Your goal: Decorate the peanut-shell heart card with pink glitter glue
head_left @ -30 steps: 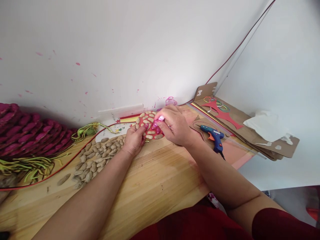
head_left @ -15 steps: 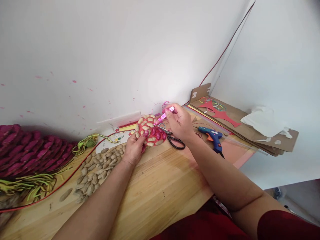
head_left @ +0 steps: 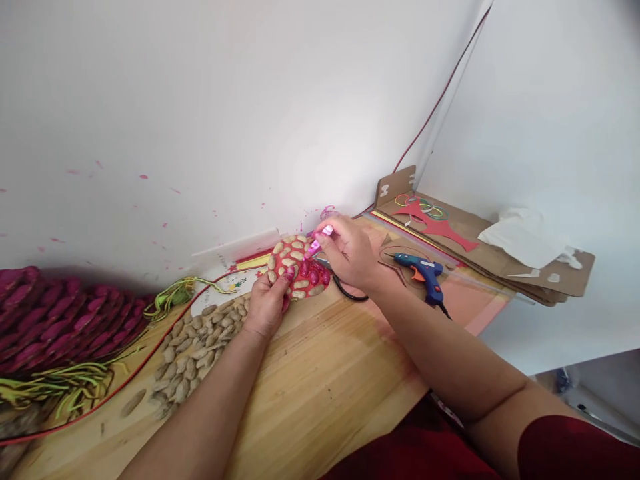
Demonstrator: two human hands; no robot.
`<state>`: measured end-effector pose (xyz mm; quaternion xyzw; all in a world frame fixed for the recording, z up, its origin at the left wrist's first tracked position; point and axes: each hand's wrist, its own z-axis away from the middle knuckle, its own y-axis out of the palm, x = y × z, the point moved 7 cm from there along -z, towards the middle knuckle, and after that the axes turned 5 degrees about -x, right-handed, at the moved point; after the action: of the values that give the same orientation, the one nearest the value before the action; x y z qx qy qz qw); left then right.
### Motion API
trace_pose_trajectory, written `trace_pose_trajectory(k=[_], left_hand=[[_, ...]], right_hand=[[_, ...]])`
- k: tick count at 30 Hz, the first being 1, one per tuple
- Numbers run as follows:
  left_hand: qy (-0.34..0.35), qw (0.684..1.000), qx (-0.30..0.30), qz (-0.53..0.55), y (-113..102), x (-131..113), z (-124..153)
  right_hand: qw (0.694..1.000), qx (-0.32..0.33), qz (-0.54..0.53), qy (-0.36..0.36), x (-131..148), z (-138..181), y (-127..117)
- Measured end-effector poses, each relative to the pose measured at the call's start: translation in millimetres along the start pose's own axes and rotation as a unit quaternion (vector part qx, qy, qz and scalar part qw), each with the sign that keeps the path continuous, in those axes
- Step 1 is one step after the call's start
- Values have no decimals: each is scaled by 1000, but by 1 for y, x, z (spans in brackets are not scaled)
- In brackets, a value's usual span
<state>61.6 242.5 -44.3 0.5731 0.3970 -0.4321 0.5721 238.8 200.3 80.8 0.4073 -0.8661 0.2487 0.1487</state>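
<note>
In my left hand (head_left: pixel 267 303) is a red disc covered with peanuts (head_left: pixel 295 253), held up at its lower left edge with the thumb on its face. Most of its peanuts are bare tan, while several at the right are glossy pink. My right hand (head_left: pixel 350 253) is closed round a short pink-smeared paintbrush (head_left: pixel 319 241) with a white end. Its lower tip points at the pink peanuts; the bristles are too small to make out. Black-handled scissors (head_left: pixel 350 291) lie partly hidden beneath my right hand. Loose peanuts (head_left: pixel 200 347) are heaped left of my left forearm.
A stack of pink peanut-covered pieces (head_left: pixel 65 320) stands at the left by yellow-green yarn (head_left: pixel 65 387). A red cord (head_left: pixel 145 357) crosses the wooden table (head_left: pixel 300 387). A blue glue gun (head_left: pixel 423 272) lies at the right, near cardboard (head_left: pixel 560 277) and white tissue (head_left: pixel 515 237).
My right hand has moved slightly left and down, bringing the paintbrush lower over the pink peanuts. More of the scissors is now covered. The view has shifted a little.
</note>
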Motion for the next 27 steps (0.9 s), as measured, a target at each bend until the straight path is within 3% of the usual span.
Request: trace_pose_trajectory(k=[6, 11, 16, 21, 27], left_hand=[[-4, 1000, -7, 9, 1, -1, -1], [0, 1000, -10, 22, 2, -3, 0], [-6, 1000, -6, 23, 1, -2, 0], [-2, 1000, -7, 20, 1, -2, 0], [-11, 999, -25, 30, 1, -2, -2]], right_hand=[[999, -34, 28, -9, 2, 0, -6], [1000, -5, 27, 14, -3, -1, -1], [999, -41, 7, 9, -3, -1, -7], [1000, -5, 27, 8, -3, 0, -1], [997, -66, -18, 46, -17, -1, -9]])
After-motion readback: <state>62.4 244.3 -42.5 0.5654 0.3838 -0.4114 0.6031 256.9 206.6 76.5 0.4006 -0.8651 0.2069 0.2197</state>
